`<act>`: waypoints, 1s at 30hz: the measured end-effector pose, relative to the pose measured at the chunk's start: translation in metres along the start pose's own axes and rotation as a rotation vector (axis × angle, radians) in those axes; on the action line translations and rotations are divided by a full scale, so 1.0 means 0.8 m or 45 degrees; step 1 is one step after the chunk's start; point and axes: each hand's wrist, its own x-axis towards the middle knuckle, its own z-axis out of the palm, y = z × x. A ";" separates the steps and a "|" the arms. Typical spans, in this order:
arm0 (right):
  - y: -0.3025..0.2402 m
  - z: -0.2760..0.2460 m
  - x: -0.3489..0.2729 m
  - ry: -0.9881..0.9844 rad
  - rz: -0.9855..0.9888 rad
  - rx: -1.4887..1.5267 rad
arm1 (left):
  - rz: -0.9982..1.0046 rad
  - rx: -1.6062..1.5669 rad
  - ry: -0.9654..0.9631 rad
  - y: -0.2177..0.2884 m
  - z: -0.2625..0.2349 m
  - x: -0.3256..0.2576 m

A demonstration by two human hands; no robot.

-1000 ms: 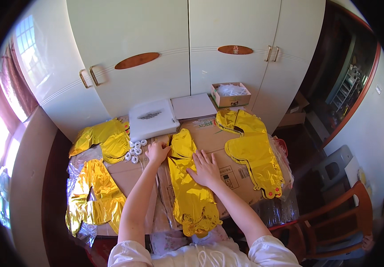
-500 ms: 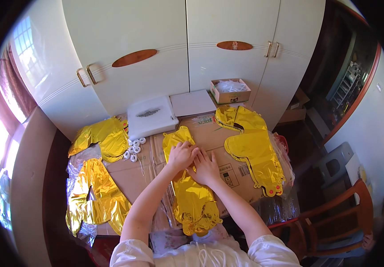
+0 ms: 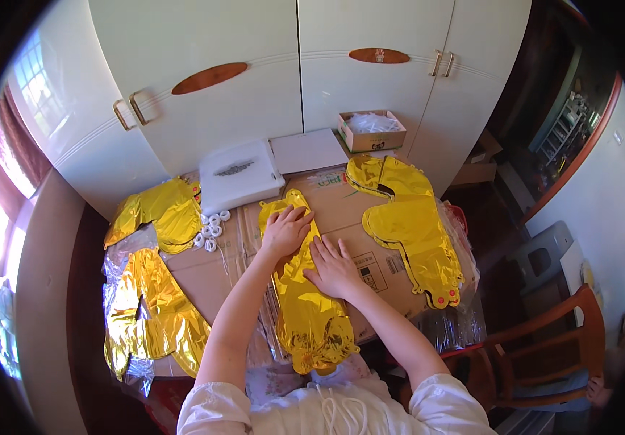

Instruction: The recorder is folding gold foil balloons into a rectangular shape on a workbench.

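Note:
A flat gold foil balloon [image 3: 303, 304] lies lengthwise on the cardboard in front of me, its near end crumpled and hanging at the front edge. My left hand [image 3: 288, 230] presses on its upper part with the fingers spread. Lower down, my right hand [image 3: 332, 268] rests flat along its right side, fingers apart and stretched out. Neither hand grips anything. To the right lies a stack of flat gold foil balloons [image 3: 414, 225] with red dots at the near end. More gold foil balloons [image 3: 156, 304] lie at the left, some wrinkled.
White ribbon rolls [image 3: 211, 230] sit at the left near a white plastic-wrapped package [image 3: 240, 175]. Behind are a pale flat board [image 3: 309, 151] and a small box of clear plastic pieces [image 3: 372, 130]. A wooden chair [image 3: 544, 355] stands right; white cabinets [image 3: 269, 94] rise behind.
My hands have moved apart: the left now lies farther up and left on the foil, while the right stays along its right side. The view has shifted slightly.

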 end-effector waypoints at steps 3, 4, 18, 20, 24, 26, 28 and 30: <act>-0.004 -0.010 -0.043 -0.061 -0.114 -0.038 | 0.007 0.018 0.013 0.001 0.001 0.001; -0.005 -0.011 -0.057 -0.071 -0.137 -0.022 | 0.008 0.026 0.015 0.002 0.001 0.001; 0.011 -0.068 -0.124 0.059 -0.205 0.366 | -0.019 0.022 0.018 0.003 0.000 -0.002; 0.005 -0.052 -0.134 -0.006 -0.269 0.308 | -0.026 0.014 0.010 0.005 -0.001 -0.003; 0.002 -0.042 -0.141 -0.043 -0.293 0.286 | -0.023 0.012 0.015 0.003 0.002 -0.003; 0.004 -0.039 -0.141 -0.029 -0.317 0.244 | -0.027 0.000 0.021 0.002 0.001 -0.002; 0.002 -0.036 -0.144 -0.021 -0.331 0.220 | -0.039 0.000 -0.018 0.006 -0.005 -0.004; 0.003 -0.034 -0.146 -0.008 -0.344 0.186 | -0.043 -0.022 -0.050 0.009 -0.009 -0.001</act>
